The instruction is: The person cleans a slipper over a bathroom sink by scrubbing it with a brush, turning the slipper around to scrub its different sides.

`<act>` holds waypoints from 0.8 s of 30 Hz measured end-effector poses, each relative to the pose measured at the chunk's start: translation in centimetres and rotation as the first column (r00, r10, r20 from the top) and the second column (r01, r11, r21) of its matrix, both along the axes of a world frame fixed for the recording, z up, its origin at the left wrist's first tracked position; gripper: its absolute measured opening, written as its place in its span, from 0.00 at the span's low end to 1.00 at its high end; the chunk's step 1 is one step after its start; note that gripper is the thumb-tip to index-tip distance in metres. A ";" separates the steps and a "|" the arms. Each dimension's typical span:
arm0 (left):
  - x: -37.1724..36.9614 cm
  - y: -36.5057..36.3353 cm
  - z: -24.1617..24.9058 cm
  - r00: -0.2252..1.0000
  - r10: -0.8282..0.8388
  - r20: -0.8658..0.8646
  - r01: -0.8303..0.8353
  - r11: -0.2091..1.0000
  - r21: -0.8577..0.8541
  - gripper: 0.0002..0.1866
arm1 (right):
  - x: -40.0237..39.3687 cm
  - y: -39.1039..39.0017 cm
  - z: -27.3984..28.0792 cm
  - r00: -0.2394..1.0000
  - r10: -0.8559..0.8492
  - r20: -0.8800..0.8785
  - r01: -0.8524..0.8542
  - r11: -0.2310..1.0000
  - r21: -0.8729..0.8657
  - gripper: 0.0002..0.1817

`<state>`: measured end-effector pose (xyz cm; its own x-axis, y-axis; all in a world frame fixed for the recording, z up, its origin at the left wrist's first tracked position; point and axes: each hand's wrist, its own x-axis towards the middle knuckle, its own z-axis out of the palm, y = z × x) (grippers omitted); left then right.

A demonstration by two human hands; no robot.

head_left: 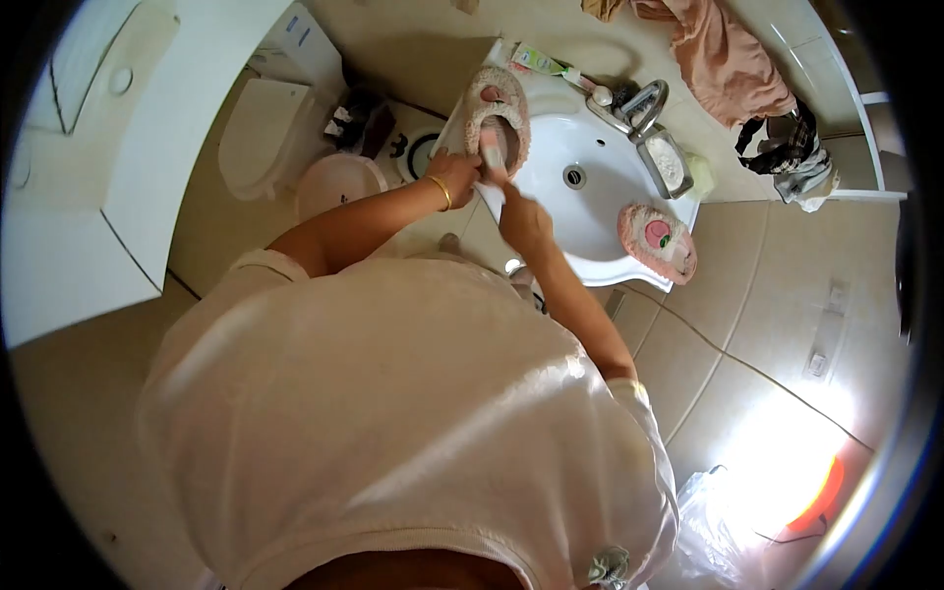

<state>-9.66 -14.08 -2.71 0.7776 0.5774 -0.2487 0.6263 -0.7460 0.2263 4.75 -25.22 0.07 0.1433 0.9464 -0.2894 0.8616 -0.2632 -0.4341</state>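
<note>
A fluffy pink slipper (499, 90) lies on the left rim of the white washbasin (560, 221), its opening towards me. My left hand (455, 177), with a gold bangle at the wrist, is closed on the slipper's near left edge. In my right hand (527, 222) is the handle of a pink and white brush (494, 147). The brush's head reaches into the slipper's opening, so its bristles are hidden. On the basin's right rim rests the matching slipper (657, 243), apart from both hands.
Behind the basin stand a faucet (644, 108), a green and white tube (539, 61) and a dish of white stuff (667, 162). Cloths (733, 64) hang at upper right. Left are a toilet (261, 138) and pink basin (341, 185). A lamp (816, 497) glows lower right.
</note>
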 end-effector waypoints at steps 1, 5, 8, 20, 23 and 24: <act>-0.1 0.0 0.8 0.999 -0.029 -0.024 0.029 1.000 -0.007 0.16 | -0.3 -0.2 0.8 1.000 -0.005 0.008 0.005 1.000 -0.019 0.21; 0.4 0.0 1.0 0.992 -0.044 -0.116 0.044 0.999 -0.006 0.17 | -0.1 3.6 0.8 0.998 -0.042 0.057 0.043 0.999 -0.008 0.23; 0.4 -0.1 0.7 0.996 -0.016 -0.090 0.019 0.999 0.041 0.15 | 0.9 8.0 -3.0 0.991 -0.133 -0.028 0.135 0.989 0.061 0.25; 0.5 0.2 0.7 0.997 -0.008 -0.074 0.011 1.000 0.030 0.13 | 2.4 7.7 -1.6 0.994 -0.075 0.079 0.077 0.997 -0.022 0.25; -0.1 0.1 0.3 0.999 -0.019 -0.036 0.021 0.998 0.057 0.13 | 1.9 7.6 -1.1 0.994 -0.103 0.025 0.101 0.993 0.062 0.26; -0.1 0.1 0.2 0.999 -0.021 -0.028 0.023 0.998 0.057 0.13 | 1.8 5.9 -0.8 0.998 -0.064 0.028 0.063 0.998 0.023 0.26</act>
